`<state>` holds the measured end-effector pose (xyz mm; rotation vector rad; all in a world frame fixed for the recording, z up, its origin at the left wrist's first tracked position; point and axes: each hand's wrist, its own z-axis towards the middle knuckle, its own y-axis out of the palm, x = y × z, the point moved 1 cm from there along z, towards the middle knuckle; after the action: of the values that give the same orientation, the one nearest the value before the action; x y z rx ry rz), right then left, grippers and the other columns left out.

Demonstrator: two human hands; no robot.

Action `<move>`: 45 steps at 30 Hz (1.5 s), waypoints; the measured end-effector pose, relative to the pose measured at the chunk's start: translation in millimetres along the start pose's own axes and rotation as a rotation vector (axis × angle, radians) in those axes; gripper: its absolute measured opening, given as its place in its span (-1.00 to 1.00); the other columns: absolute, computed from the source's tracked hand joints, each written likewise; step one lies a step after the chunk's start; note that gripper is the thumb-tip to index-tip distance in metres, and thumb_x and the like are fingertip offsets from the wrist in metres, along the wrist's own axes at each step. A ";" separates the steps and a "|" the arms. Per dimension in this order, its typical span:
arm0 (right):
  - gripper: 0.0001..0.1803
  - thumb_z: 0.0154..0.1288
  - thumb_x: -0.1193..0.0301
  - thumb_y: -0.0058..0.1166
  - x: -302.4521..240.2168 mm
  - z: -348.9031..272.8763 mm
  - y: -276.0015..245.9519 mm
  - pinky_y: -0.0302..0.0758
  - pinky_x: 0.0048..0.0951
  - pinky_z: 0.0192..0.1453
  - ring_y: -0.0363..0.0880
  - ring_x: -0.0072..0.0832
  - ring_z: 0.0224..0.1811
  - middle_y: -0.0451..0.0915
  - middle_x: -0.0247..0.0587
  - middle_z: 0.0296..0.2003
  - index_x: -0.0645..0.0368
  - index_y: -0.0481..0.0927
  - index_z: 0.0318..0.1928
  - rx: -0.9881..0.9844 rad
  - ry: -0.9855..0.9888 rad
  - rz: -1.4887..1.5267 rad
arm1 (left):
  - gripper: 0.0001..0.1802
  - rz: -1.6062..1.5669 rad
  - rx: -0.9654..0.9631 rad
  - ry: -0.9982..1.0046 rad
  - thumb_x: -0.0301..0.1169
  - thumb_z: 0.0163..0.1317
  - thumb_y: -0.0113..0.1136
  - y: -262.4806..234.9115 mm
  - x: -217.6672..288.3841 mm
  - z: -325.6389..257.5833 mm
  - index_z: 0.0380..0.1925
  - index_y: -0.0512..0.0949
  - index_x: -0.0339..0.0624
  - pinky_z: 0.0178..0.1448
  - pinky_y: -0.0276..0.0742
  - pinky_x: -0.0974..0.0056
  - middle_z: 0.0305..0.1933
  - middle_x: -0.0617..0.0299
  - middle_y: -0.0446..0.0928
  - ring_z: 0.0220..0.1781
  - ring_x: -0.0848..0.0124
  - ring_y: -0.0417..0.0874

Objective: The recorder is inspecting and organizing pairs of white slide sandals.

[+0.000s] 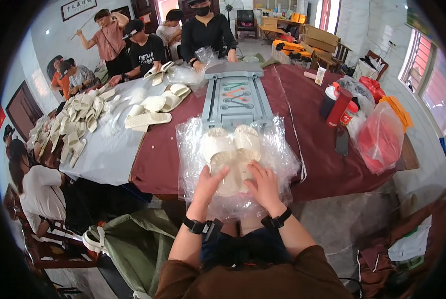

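A pair of cream slide slippers (248, 143) lies side by side at the table's front edge, heels toward me. Clear plastic bags (193, 154) spread flat around and under them; whether the pair is inside one I cannot tell. My left hand (209, 183) rests at the left slipper's heel, thumb and fingers apart. On the right slipper's heel lies my right hand (264, 183), its fingers spread and holding nothing. Just beyond the toes stands a grey plastic panel-like piece (237, 112) with green and orange markings, touching the bags.
More cream slippers (148, 119) lie left, with a large heap (86, 107) farther left on a pale cloth. Rightward on the maroon tablecloth (277, 94) are a red bottle (339, 107), a dark phone (342, 140) and a red plastic bag (380, 142). Several people work around the table.
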<state>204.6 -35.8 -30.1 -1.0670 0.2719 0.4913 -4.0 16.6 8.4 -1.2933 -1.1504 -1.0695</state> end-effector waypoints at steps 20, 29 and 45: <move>-0.27 0.10 0.28 0.51 -18.2 50.7 -13.5 0.54 -0.30 -0.24 0.61 -0.28 -0.37 0.65 -0.14 -0.36 0.35 0.43 0.18 -0.027 0.287 0.430 | -0.41 -1.021 -0.390 -0.189 -0.24 0.42 0.23 -51.0 -83.6 17.2 0.35 0.40 -0.30 0.32 0.58 0.06 0.23 0.05 0.61 0.20 0.14 0.67; -0.59 0.22 0.40 0.38 -48.1 57.0 21.6 0.50 -0.32 -0.33 0.55 -0.38 -0.46 0.55 -0.19 -0.48 0.28 0.42 -0.10 0.181 0.297 0.608 | -0.34 -0.876 -0.408 -0.068 -0.29 0.35 0.32 -48.3 -84.5 12.0 0.36 0.38 -0.39 0.33 0.59 0.04 0.24 0.03 0.60 0.20 0.15 0.68; -0.10 0.50 0.16 0.08 -3.5 14.6 -16.9 0.49 -0.14 0.31 0.54 0.06 0.30 0.41 0.17 0.41 0.33 -0.09 0.58 -0.192 0.341 0.304 | -0.43 -0.877 -0.160 -0.209 -0.21 0.49 0.21 -28.3 -76.1 8.9 0.33 0.41 -0.35 0.32 0.57 0.09 0.23 0.07 0.59 0.21 0.20 0.65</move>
<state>209.9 -30.3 -8.8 -1.3045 0.7066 0.6147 -42.7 21.3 -63.4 -1.0300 -1.9063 -1.7021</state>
